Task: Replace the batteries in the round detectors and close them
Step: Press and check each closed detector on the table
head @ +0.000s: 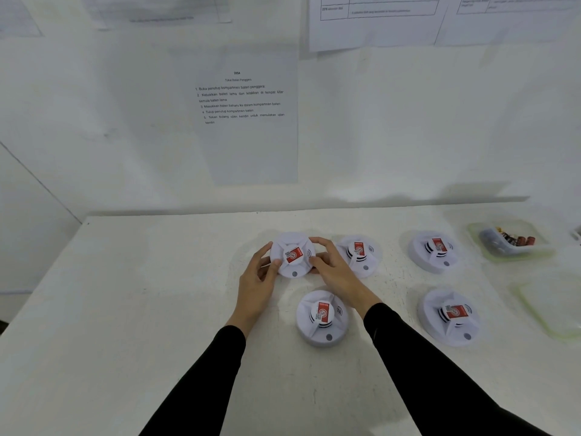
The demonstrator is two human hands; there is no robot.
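Head view: five detectors [322, 316]; left hand [257, 278], right hand [333, 269] grip one [292, 254].

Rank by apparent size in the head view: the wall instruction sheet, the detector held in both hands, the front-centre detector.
1. Instruction sheet, clearly largest.
2. Front-centre detector.
3. Held detector, only slightly smaller; both look the same model, so nearness to the camera may explain the gap.

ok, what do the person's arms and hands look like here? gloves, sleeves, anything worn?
Both the left hand and the right hand are bare: no gloves, and no rings or watch that I can make out. Each forearm is covered by a long, close-fitting black sleeve ending at the wrist: left sleeve, right sleeve. The fabric looks plain, with no clear logos or markings.
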